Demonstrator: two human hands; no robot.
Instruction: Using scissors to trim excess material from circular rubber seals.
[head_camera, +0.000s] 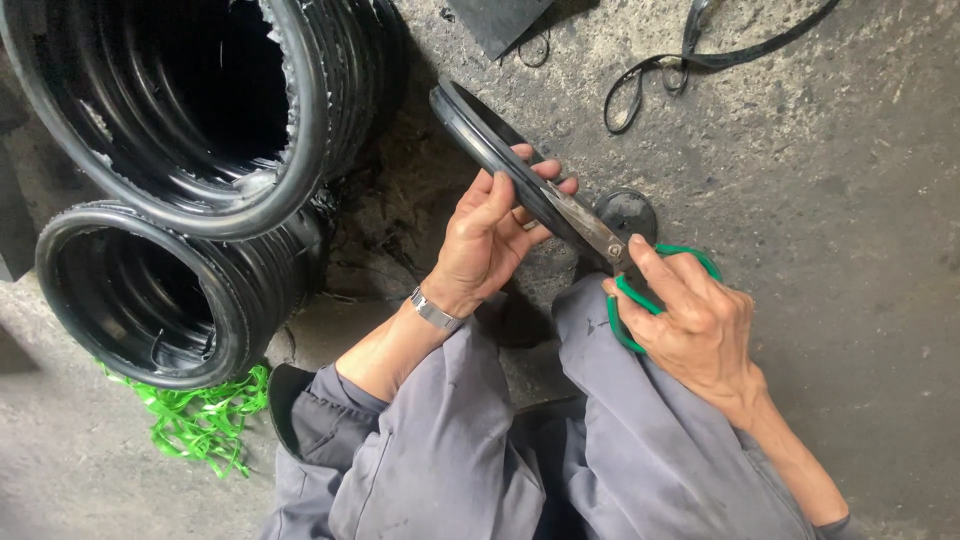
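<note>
Rubber strip (480, 130) edge between scissors (590, 232) blades; floor right.

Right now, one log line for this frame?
left hand: holds black rubber strip | right hand: grips green-handled scissors, blades on strip | beside: stacked black rubber rings | floor: concrete

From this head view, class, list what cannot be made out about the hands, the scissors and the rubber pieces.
- Scissors: blade tips hidden behind the rubber strip; the right hand covers much of the green handles.
- Left hand: palm turned away, so the grip underneath is unseen.
- Rubber rings: cut off by the top and left edges.
- Small black disc: partly behind the scissors.
</note>
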